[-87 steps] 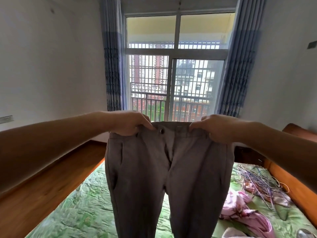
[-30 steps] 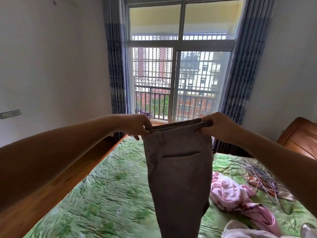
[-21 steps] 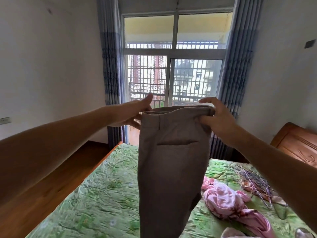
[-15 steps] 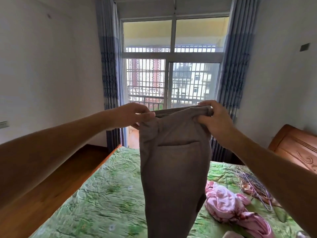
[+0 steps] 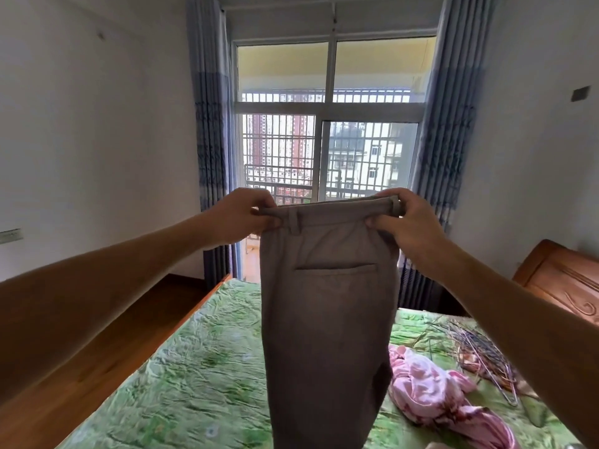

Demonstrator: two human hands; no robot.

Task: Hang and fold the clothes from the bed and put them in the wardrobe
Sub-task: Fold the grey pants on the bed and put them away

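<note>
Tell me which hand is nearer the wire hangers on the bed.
Right. The right hand grips the trousers at the waistband end on the side of the wire hangers, raised above them; the left hand grips the opposite end, across the trousers.

Barred window (image 5: 327, 140) between blue curtains (image 5: 447, 124)

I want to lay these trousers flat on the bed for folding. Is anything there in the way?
Right of the trousers, a pink garment and wire hangers lie on the bedspread; left of them it looks bare. Behind them is hidden.
</note>
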